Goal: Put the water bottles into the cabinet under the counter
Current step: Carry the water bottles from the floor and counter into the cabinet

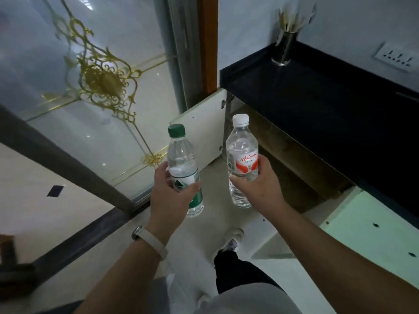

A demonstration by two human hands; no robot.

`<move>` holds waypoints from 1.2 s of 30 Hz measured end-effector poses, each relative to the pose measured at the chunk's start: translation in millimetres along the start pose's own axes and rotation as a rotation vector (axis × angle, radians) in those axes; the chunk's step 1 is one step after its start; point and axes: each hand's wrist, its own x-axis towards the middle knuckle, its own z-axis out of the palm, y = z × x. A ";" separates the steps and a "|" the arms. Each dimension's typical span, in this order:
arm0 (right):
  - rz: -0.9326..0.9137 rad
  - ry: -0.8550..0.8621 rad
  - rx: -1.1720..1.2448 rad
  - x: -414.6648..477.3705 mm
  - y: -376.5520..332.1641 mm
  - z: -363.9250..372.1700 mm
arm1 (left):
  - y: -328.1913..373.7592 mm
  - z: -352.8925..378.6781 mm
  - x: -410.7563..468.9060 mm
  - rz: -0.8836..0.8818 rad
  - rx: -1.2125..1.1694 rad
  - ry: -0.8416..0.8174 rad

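Head view shows us carrying both bottles upright toward the open cabinet point(283, 155) at two o'clock: left hand point(169, 196) grasping the green-capped clear plastic bottle point(182, 164), right hand point(260, 184) the white-capped red-labelled bottle point(242, 155).

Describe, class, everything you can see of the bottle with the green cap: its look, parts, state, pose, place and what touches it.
The green-capped bottle is clear ribbed plastic, seemingly full of water, with a dark green screw cap on and a white-and-green label around its lower half. It is held almost upright, its top leaning slightly left, in the air above the pale floor, in front of the open cabinet door. Only the left hand touches it, wrapped around the label. It stands apart from the white-capped bottle.
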 end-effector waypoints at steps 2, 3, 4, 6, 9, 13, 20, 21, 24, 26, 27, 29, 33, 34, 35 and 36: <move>0.011 -0.014 0.020 30.8 2.1 10.2 | 3.1 9.6 22.3 -0.005 0.036 -0.015; 0.020 -0.021 0.025 47.5 1.6 15.2 | 6.0 14.7 35.4 -0.005 0.059 -0.023; 0.036 -0.028 0.026 64.6 1.4 18.8 | 8.8 20.4 50.0 -0.008 0.084 -0.031; 0.063 -0.037 0.046 97.4 -1.3 21.1 | 14.7 32.5 80.6 -0.021 0.129 -0.042; 0.088 -0.010 0.071 144.4 -3.8 14.3 | 24.9 54.8 125.5 -0.004 0.194 -0.075; 0.144 0.057 0.013 200.0 0.8 2.6 | 37.0 88.1 173.0 0.016 0.238 -0.120; 0.202 0.141 0.018 239.0 11.2 -20.5 | 48.6 129.1 212.4 0.021 0.249 -0.191; 0.217 0.127 0.051 241.6 13.4 -24.3 | 49.0 134.3 218.6 0.021 0.256 -0.216; 0.271 0.148 0.114 245.4 21.8 -31.3 | 47.8 149.3 235.8 0.029 0.284 -0.291; 0.301 0.201 0.119 245.9 26.8 -31.0 | 45.4 158.7 247.7 0.041 0.289 -0.348; 0.317 0.230 0.121 246.0 28.9 -30.2 | 44.1 163.0 253.6 0.040 0.289 -0.379; 0.353 0.283 0.117 245.8 31.0 -27.4 | 40.7 171.4 266.1 0.039 0.280 -0.453; 0.442 0.383 0.123 242.5 26.9 -17.9 | 32.6 183.8 292.3 0.058 0.287 -0.607; 0.470 0.406 0.118 241.4 25.7 -14.2 | 30.9 186.1 299.5 0.063 0.281 -0.643; 0.498 0.431 0.118 240.5 24.5 -10.2 | 28.1 188.4 307.1 0.069 0.278 -0.682; 0.523 0.453 0.126 240.0 24.2 -6.2 | 25.0 190.7 314.7 0.072 0.274 -0.723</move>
